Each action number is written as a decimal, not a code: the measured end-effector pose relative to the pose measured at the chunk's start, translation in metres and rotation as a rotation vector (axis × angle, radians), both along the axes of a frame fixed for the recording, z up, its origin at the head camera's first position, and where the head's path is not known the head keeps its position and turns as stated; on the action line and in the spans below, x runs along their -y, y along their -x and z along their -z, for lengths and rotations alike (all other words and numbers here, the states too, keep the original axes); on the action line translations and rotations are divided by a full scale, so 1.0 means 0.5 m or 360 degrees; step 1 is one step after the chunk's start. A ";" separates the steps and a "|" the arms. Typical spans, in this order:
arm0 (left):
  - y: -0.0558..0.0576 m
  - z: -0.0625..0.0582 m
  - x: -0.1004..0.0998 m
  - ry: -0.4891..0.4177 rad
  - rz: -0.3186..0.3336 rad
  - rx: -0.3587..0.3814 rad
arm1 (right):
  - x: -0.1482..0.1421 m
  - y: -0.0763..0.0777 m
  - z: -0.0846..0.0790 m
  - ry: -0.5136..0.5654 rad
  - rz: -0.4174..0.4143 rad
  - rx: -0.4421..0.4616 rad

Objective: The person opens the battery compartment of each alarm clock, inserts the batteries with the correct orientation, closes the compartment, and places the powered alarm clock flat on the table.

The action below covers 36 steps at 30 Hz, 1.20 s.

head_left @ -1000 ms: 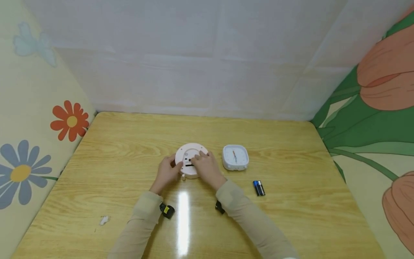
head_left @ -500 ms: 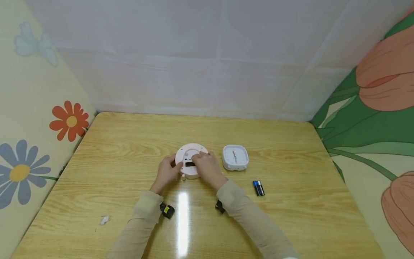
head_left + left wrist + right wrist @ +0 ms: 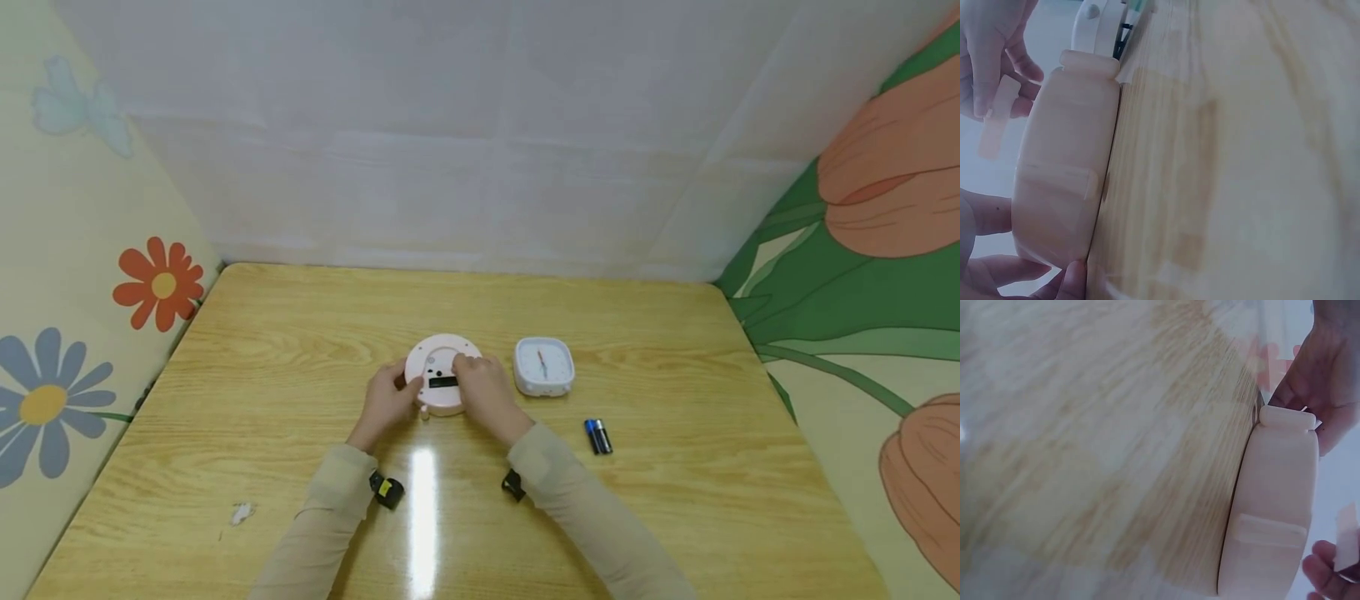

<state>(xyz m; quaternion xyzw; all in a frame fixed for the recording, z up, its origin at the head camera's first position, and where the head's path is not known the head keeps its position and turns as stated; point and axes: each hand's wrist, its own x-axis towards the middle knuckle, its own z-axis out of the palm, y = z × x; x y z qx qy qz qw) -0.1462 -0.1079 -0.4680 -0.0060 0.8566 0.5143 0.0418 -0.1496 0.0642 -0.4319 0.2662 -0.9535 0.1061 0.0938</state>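
Note:
A round pink clock (image 3: 431,346) lies face down on the table, its back upward and its black battery compartment (image 3: 442,382) exposed. My left hand (image 3: 387,400) grips the clock's left edge, with the thumb on top of the rim. Just above the clock's right side, my right hand (image 3: 491,396) pinches a small pink battery cover (image 3: 999,119) between thumb and fingers. In the left wrist view the cover is apart from the clock. The right wrist view also shows the cover (image 3: 1347,537) in my fingertips, partly cut off by the frame edge.
A white square alarm clock (image 3: 544,367) stands to the right of the pink clock, its dial facing up. Two batteries (image 3: 598,437) lie side by side nearer the right. A whitish worn patch (image 3: 242,512) marks the wooden tabletop (image 3: 300,308) at front left.
My right hand has lifted the battery cover off the pink clock's back and moved slightly right, uncovering the black compartment. My left hand keeps its grip on the clock.

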 end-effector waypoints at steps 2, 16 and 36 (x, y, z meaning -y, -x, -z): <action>-0.001 0.001 0.000 0.0002 -0.0006 0.0016 | -0.003 -0.001 0.001 0.0122 -0.0008 0.0064; 0.000 -0.001 0.000 -0.0009 -0.0021 0.0060 | -0.014 -0.005 0.002 0.0446 -0.0003 0.0328; -0.002 -0.004 0.000 -0.0042 -0.0010 0.0041 | -0.053 -0.029 0.000 0.1048 0.0090 0.0840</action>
